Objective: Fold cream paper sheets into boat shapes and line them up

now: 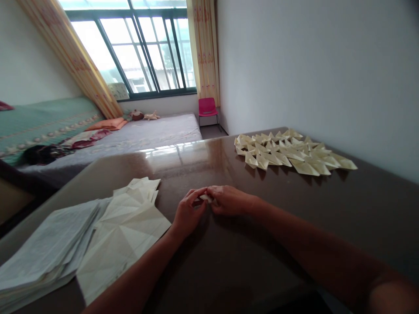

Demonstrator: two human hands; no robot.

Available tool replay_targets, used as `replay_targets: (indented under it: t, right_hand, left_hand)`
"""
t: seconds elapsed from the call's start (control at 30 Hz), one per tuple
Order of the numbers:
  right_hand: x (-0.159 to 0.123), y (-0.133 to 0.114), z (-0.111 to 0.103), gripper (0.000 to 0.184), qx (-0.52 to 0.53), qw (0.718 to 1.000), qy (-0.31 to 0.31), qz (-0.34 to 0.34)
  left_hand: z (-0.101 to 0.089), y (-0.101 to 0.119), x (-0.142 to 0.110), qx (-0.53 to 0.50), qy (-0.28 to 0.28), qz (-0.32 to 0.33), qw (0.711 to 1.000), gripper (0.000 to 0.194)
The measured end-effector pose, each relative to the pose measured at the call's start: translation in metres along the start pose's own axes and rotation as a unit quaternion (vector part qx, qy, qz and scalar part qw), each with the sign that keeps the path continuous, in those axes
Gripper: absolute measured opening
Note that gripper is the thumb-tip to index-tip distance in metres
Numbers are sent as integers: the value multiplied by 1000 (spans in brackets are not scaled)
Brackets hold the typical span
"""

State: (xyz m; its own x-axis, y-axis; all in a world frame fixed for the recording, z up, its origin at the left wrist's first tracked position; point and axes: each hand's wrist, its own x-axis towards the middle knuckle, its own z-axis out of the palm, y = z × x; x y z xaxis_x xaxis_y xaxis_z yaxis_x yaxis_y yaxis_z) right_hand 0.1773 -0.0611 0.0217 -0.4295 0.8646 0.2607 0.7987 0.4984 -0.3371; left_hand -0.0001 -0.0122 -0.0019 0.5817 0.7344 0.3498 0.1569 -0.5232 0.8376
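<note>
Between my two hands, close above the brown table, is a small piece of folded paper (205, 198), cream-white and mostly covered by fingers. My left hand (189, 212) pinches its left side between thumb and fingers. From the other side my right hand (229, 200) grips it with curled fingers. Just left of my left forearm lie creased cream paper sheets (131, 226), spread over one another. Toward the back right of the table stand several folded paper pieces (281, 150) with pointed tips, grouped in rows.
A thick stack of printed papers (46, 244) lies at the left on the glossy table (183, 161). Past the table are a bed (163, 131), a pink chair (207, 107) and a window (153, 52). A white wall (314, 74) runs along the right.
</note>
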Motion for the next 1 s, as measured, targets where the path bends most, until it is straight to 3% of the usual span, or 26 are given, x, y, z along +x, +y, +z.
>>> replay_targets:
  t: [0.1, 0.3, 0.47, 0.6, 0.83, 1.0]
  right_hand:
    - [0, -3, 0, 30, -34, 999, -12, 6]
    - [-1, 2, -4, 21, 4, 998, -57, 11]
    - [0, -19, 4, 38, -92, 993, -18, 68]
    - [4, -32, 11, 36, -125, 984, -22, 126]
    - [10, -25, 20, 27, -76, 986, 7, 149]
    - [8, -22, 23, 32, -46, 988, 47, 137]
  left_hand:
    - [0, -1, 1, 14, 5, -2, 1000, 36]
    - [2, -3, 1, 23, -4, 16, 1000, 37]
    - [2, -6, 1, 30, 7, 35, 999, 47]
    - [1, -11, 3, 44, 16, 36, 998, 48]
    - [4, -10, 3, 59, 46, 6, 997, 43]
    - [4, -6, 2, 78, 21, 1, 997, 37]
